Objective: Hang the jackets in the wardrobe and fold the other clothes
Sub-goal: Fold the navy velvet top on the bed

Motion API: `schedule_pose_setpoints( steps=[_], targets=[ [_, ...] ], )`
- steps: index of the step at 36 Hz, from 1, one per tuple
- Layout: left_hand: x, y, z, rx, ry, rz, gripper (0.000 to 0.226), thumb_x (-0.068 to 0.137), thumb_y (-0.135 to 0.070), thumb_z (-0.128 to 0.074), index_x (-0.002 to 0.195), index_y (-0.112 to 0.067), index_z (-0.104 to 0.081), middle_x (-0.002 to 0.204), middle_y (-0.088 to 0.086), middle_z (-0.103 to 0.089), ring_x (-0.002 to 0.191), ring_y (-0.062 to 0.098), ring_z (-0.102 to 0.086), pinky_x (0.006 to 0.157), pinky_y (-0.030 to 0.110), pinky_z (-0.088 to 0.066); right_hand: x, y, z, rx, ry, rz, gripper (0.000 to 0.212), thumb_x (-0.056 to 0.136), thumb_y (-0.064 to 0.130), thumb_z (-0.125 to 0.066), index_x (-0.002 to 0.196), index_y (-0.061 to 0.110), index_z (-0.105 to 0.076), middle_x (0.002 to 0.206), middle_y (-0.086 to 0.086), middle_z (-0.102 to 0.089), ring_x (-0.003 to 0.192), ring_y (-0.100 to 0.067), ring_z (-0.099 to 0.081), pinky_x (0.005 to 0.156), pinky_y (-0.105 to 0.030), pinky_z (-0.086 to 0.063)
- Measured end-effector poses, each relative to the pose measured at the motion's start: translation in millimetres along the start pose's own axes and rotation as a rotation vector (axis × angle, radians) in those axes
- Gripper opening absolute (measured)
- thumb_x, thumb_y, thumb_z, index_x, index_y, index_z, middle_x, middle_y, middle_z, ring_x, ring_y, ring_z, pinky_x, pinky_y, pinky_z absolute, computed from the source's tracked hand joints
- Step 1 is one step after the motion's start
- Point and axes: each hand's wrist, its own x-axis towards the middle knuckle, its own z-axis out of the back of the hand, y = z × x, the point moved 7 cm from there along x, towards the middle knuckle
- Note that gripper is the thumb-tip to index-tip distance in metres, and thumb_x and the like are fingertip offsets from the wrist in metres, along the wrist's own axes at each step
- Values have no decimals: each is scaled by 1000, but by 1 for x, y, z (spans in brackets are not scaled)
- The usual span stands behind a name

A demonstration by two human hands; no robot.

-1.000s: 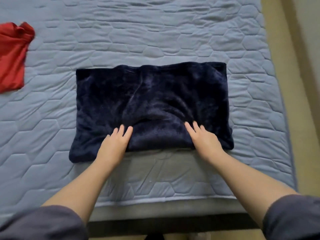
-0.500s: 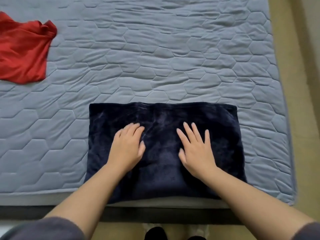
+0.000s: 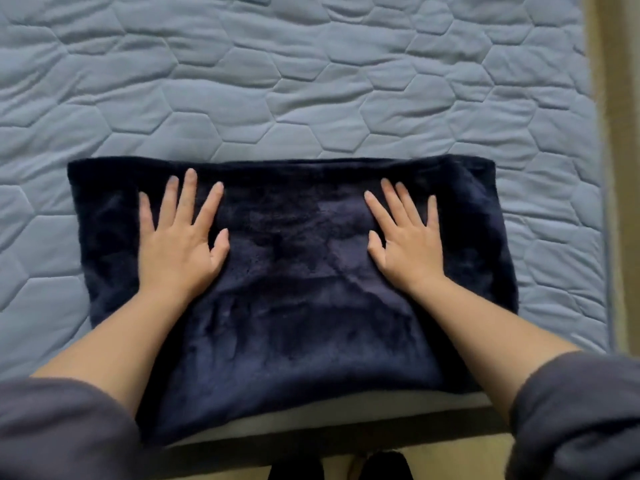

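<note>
A dark navy fleece garment (image 3: 298, 285) lies folded into a flat rectangle at the near edge of the bed. My left hand (image 3: 180, 240) presses flat on its left part, fingers spread and straight. On the right part, my right hand (image 3: 405, 240) lies flat too, fingers spread. Neither hand grips the fabric. My forearms cross the garment's near half.
The bed has a light blue quilted cover (image 3: 311, 81) with a hexagon pattern, bare beyond the garment. Its near edge (image 3: 311, 415) runs just under the garment. A beige floor strip (image 3: 620, 168) runs along the right side. Dark footwear (image 3: 384, 465) shows below the bed edge.
The near half of the garment was folded over. Both hands slid outward from its middle to its left and right parts. The red garment at the left is out of view now.
</note>
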Motion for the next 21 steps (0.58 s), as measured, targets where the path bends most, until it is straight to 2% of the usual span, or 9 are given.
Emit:
schedule_pose_setpoints(
  steps=[3, 5, 8, 12, 15, 18, 21],
  targets=[
    [-11, 27, 3, -3, 0, 136, 68, 86, -47, -27, 148, -20, -31, 157, 14, -18, 145, 32, -15, 112, 44, 19, -9, -39, 2, -7, 52, -189, 64, 87, 47, -23, 150, 32, -25, 160, 0, -17, 147, -22, -15, 115, -55, -7],
    [-19, 43, 5, -27, -4, 219, 69, 86, -47, -28, 148, -18, -30, 157, 14, -18, 144, 34, -13, 114, 53, 6, -17, -67, 2, 12, 75, -327, 67, 87, 51, -17, 151, 33, -18, 161, 1, -11, 148, -21, -9, 114, -55, -5],
    [-30, 58, 6, -72, 14, 274, 70, 87, -47, -27, 148, -14, -29, 156, 17, -19, 141, 39, -17, 110, 58, -15, -30, -104, 6, 90, 73, -490, 62, 94, 51, -22, 152, 29, -18, 161, -1, -12, 147, -24, -11, 113, -57, -13],
    [-52, 73, 10, -169, 19, 448, 71, 89, -46, -26, 151, -12, -21, 157, 18, -17, 142, 39, -16, 110, 60, -17, -52, -128, 14, 185, 91, -672, 61, 100, 46, -28, 154, 22, -13, 161, -5, -4, 148, -25, 0, 115, -59, -4],
    [-70, 61, 23, -211, -35, 490, 72, 90, -44, -26, 151, -8, -17, 157, 20, -12, 145, 38, -10, 112, 63, -8, -63, -99, 32, 209, 25, -549, 61, 100, 41, -29, 153, 19, -11, 161, -6, 0, 148, -25, 3, 114, -60, 0],
    [-84, 12, 45, -220, -75, 344, 71, 90, -45, -25, 151, -10, -17, 159, 16, -10, 146, 34, -8, 112, 60, -4, -75, -37, 43, 247, 27, -316, 64, 97, 46, -26, 153, 21, -11, 161, -4, 2, 148, -24, 5, 115, -58, 3],
    [-98, -48, 60, -256, -79, 197, 68, 91, -44, -25, 152, -15, -16, 160, 11, -9, 147, 28, -6, 114, 56, -2, -87, 33, 51, 339, 33, -134, 69, 90, 51, -14, 153, 23, -12, 161, 0, 1, 148, -21, 5, 116, -54, 4]
  ],
)
